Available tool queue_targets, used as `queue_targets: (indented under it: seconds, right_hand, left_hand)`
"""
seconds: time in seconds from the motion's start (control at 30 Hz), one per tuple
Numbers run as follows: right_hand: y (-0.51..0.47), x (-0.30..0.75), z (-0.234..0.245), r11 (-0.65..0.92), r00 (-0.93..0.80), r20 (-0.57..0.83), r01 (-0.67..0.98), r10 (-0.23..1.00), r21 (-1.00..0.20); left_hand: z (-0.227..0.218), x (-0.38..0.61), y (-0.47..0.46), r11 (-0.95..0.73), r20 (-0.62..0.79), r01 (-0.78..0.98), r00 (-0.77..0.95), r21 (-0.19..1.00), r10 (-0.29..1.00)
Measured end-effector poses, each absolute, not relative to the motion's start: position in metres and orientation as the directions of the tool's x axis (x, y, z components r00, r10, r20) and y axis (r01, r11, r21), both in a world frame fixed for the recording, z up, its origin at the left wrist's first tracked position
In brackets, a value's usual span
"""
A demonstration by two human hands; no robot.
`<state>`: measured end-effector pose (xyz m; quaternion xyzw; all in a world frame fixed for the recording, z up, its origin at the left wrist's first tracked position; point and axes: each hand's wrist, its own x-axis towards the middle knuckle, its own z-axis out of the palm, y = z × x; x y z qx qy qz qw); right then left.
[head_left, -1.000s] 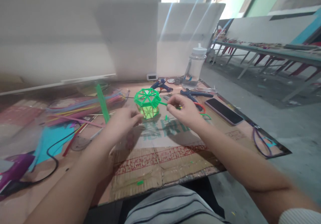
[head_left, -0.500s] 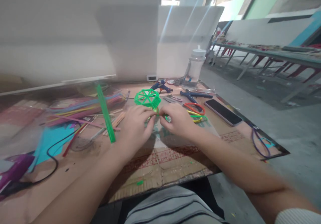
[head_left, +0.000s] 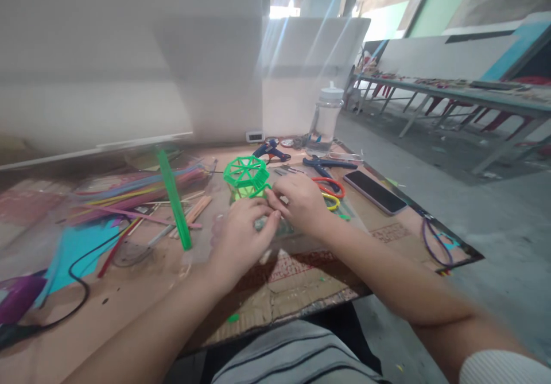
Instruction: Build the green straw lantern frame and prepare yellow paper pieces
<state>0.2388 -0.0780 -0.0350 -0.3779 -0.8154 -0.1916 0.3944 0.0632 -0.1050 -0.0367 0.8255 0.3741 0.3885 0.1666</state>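
My right hand (head_left: 301, 200) pinches a short, bent green pipe cleaner (head_left: 259, 191) near its fingertips. Close beside it, my left hand (head_left: 246, 235) has its fingers curled and its thumb reaching toward the right fingers. What the left fingers hold, if anything, is hidden. Just beyond both hands stands a green wheel-like frame (head_left: 245, 170) with spokes, apparently made of pipe cleaners. Under it a paler yellow-green part (head_left: 244, 191) shows. Left of my left hand lies a bundle of green pipe cleaners (head_left: 174, 200).
Behind are a blue glue gun (head_left: 272, 151), dark blue pliers (head_left: 329, 165) and a water bottle (head_left: 325, 121). To the right lie red-orange-handled scissors (head_left: 329, 187) and a phone (head_left: 375, 192). Colourful pipe cleaners (head_left: 142, 192) and a purple tool with a black cable (head_left: 21, 298) occupy the left.
My hands were fingertip to fingertip; now the left has dropped lower and nearer me. The bent green piece shows above the fingers. The whole view has shifted slightly.
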Motion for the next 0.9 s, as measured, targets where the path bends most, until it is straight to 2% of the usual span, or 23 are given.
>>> queue_targets:
  seconds: [0.2,0.37,0.5,0.6,0.7,0.77,0.8,0.9]
  right_hand:
    - [-0.076,0.248,-0.03,0.647,-0.481,0.724,0.76,0.495,0.062]
    - [-0.076,0.243,-0.037,0.658,-0.554,0.688,0.738,0.468,0.148]
    - [-0.079,0.239,-0.041,0.682,-0.578,0.673,0.716,0.462,0.147]
    - [-0.082,0.239,-0.034,0.724,-0.576,0.662,0.685,0.479,0.073]
    - [-0.081,0.255,-0.014,0.728,-0.516,0.63,0.675,0.58,-0.118]
    - [-0.073,0.277,-0.002,0.588,-0.405,0.531,0.773,0.745,-0.236]
    - [-0.068,0.29,0.001,0.475,-0.333,0.456,0.846,0.826,-0.244]
    - [-0.048,0.328,-0.007,0.172,-0.155,0.172,0.981,0.973,-0.085]
  left_hand:
    - [-0.021,0.039,-0.09,-0.573,0.586,0.606,0.207,0.552,0.783]
    - [-0.022,0.038,-0.083,-0.495,0.416,0.533,0.269,0.686,0.868]
    - [-0.021,0.04,-0.081,-0.426,0.329,0.478,0.277,0.768,0.903]
    - [-0.02,0.039,-0.08,-0.387,0.277,0.446,0.293,0.807,0.915]
    - [-0.021,0.036,-0.076,-0.351,0.272,0.349,0.254,0.869,0.928]
    - [-0.02,0.034,-0.073,-0.299,0.25,0.2,0.237,0.933,0.939]
    - [-0.019,0.032,-0.072,-0.257,0.222,0.126,0.235,0.958,0.946]
    - [-0.01,0.03,-0.072,-0.1,0.109,-0.049,0.252,0.994,0.961]
